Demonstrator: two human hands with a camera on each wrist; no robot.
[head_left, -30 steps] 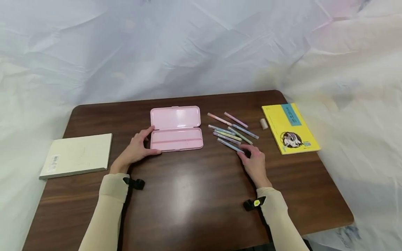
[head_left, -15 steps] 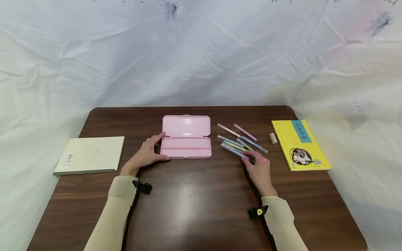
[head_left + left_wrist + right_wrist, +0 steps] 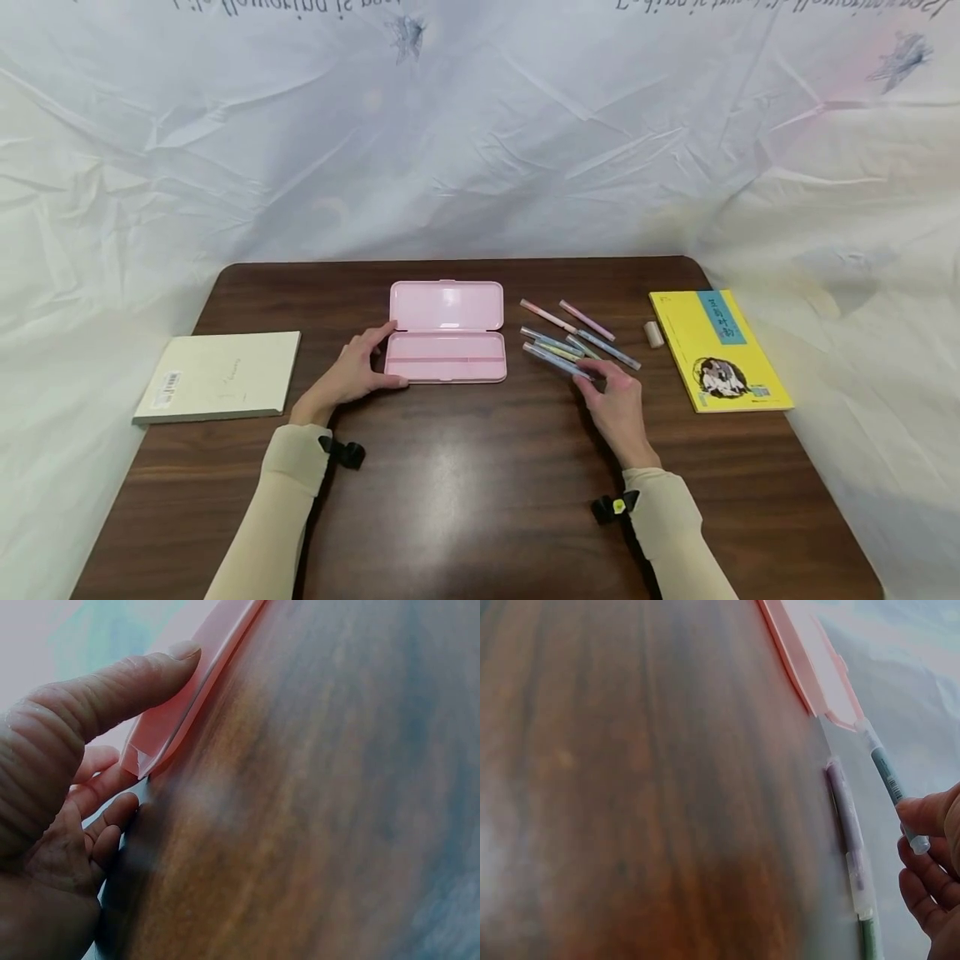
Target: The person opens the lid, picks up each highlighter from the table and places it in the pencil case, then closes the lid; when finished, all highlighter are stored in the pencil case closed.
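Note:
An opened pink pencil case (image 3: 446, 358) lies on the table, its lid folded back. My left hand (image 3: 347, 377) holds its left side, thumb at the front corner and a finger near the hinge; in the left wrist view the thumb (image 3: 127, 686) presses the pink edge. My right hand (image 3: 618, 408) pinches one end of a blue pen (image 3: 553, 360) between thumb and fingers. The right wrist view shows that pen (image 3: 889, 778) raised off the table, with a purple pen (image 3: 844, 806) lying beneath. Several other pens (image 3: 585, 321) lie loosely beyond the hand, partly covered.
A white eraser (image 3: 653, 335) lies right of the pens, beside a yellow book (image 3: 690, 333). At the left is a pale book (image 3: 225, 375) with a barcode. The dark wooden table (image 3: 450, 483) ends at a pale sheet (image 3: 450, 167) behind.
The head view has tilted up, so everything appears shifted. My right hand has lifted the blue pen off the table, and it now overlaps the pens behind. My left hand stays on the pencil case.

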